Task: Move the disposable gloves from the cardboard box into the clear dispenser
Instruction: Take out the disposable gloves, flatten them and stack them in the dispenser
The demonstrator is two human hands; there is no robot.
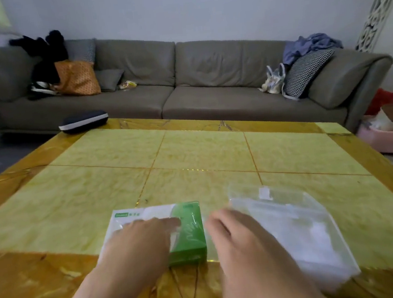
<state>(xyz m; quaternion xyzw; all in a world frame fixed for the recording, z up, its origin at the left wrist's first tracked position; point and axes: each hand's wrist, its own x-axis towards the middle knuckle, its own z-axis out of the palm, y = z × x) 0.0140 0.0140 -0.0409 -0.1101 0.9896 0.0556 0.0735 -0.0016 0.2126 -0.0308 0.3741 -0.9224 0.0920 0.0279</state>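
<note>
Resting flat on near table (191, 154), green-and-white cardboard box (189, 232) lay under left hand (140, 244), fingers straight, spread across box top. Clear dispenser (293, 226) sat just right of box. Right hand (240, 248) hovered between box and dispenser, fingers loosely extended, holding nothing; contact with dispenser unclear.

- Pale wall (200, 7) across the far side; carved white lattice panel (379, 5) far right.
- Long grey-brown sofa (183, 77) along it: orange cushion (77, 77) and black clothing (45, 55) left, houndstooth pillow (306, 71) and blue cloth (308, 44) right.
- Yellow marble-patterned table (191, 154) near, amber border; dark case (83, 121) at its far-left corner.
</note>
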